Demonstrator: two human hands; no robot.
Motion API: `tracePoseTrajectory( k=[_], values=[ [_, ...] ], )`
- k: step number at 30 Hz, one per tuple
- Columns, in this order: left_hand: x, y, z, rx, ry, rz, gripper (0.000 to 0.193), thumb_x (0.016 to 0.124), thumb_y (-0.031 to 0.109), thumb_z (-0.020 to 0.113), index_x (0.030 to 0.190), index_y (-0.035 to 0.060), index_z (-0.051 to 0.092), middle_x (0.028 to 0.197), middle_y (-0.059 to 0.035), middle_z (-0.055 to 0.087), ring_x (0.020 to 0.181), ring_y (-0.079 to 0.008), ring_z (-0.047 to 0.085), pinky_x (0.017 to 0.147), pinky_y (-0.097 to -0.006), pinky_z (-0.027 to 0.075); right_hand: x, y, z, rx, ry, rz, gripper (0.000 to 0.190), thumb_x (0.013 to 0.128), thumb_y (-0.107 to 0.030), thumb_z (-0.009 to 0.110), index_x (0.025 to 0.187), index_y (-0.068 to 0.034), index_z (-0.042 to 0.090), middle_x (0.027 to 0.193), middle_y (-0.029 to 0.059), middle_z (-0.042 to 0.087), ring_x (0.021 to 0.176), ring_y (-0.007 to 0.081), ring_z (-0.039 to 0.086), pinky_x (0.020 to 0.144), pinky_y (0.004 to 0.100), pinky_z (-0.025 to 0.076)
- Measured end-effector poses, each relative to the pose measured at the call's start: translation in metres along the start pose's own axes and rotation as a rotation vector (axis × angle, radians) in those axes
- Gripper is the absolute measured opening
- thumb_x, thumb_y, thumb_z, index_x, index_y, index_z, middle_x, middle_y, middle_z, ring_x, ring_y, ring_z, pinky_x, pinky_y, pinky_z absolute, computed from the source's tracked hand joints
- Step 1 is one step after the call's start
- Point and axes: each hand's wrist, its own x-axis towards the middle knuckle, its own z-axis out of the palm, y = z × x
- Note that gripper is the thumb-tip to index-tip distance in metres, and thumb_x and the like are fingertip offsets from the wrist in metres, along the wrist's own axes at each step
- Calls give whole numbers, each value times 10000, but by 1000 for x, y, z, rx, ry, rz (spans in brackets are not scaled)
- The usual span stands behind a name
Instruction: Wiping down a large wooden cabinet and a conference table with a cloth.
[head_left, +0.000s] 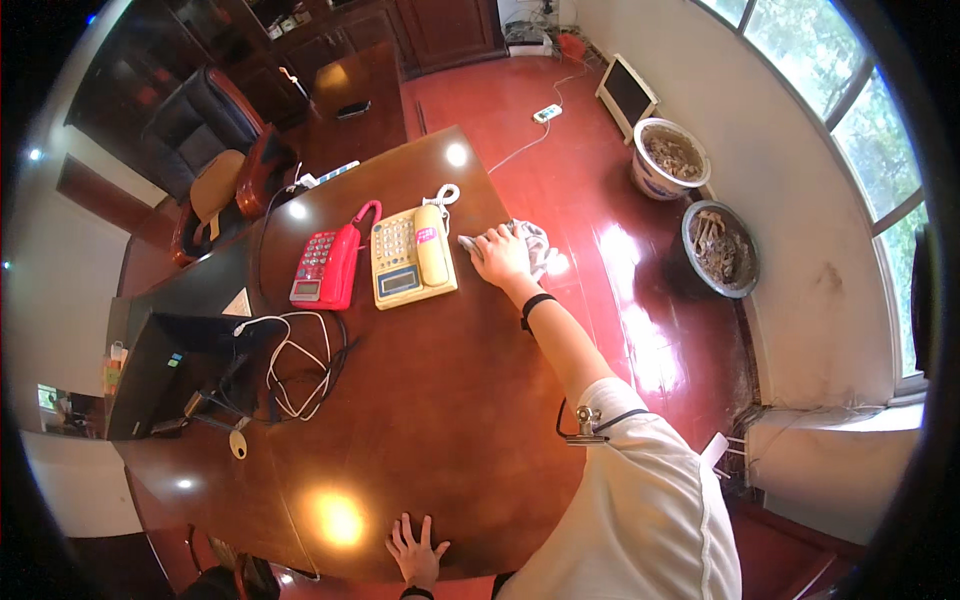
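My right hand (501, 257) grips a crumpled light grey cloth (531, 244) at the right edge of a polished brown wooden desk (442, 390). Part of the cloth hangs past that edge, and the palm side of the hand is hidden. Just left of it sits a cream corded telephone (411, 259) with a pink sticker on its handset. A red corded telephone (326, 266) stands beside that one. At the desk's near edge my left hand (417, 556) rests flat with its fingers spread, holding nothing.
On the desk's left are a black monitor (161, 382), a looped white cable (289, 405) and a power strip (337, 172). Two plant pots (670, 159) and a small framed blackboard (628, 90) stand along the wall at right. Another power strip (547, 113) lies on the red floor.
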Motion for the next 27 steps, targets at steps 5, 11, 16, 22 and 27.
tracePoseTrajectory(
  k=[5,11,16,22,27],
  values=[
    [7,2,-14,-64,26,-33,747,775,524,690,1421,263,421,1543,-145,244,1336,-395,301,1045,-648,265,-54,-24,-32,54,-1,16,175,822,-294,636,798,-123,668,838,73,636,906,259,572,846,461,408],
    [13,-6,-11,-64,93,25,742,823,505,663,1459,264,366,1567,-146,186,1353,-395,269,1056,-625,256,-207,-65,-118,55,-72,-31,240,746,-273,685,890,-87,638,864,85,602,922,286,556,854,492,412],
    [16,-3,-10,-99,162,34,720,838,499,649,1463,284,363,1567,-112,207,1365,-360,270,1035,-632,269,-313,-99,-182,11,-114,30,182,738,-282,712,786,-127,627,799,53,588,848,255,578,807,466,421],
    [24,0,0,-99,338,107,704,848,546,612,1459,288,379,1538,-129,273,1331,-354,319,992,-606,314,-413,-132,-230,-122,-132,111,204,722,-291,702,708,-137,569,749,41,549,787,254,548,759,437,395],
    [27,-14,-11,-174,332,189,664,893,520,565,1469,256,368,1528,-146,293,1334,-374,326,1012,-576,307,-454,-158,-250,-307,-165,311,217,768,-311,673,766,-108,597,865,104,605,893,295,561,806,471,384]
  ],
)
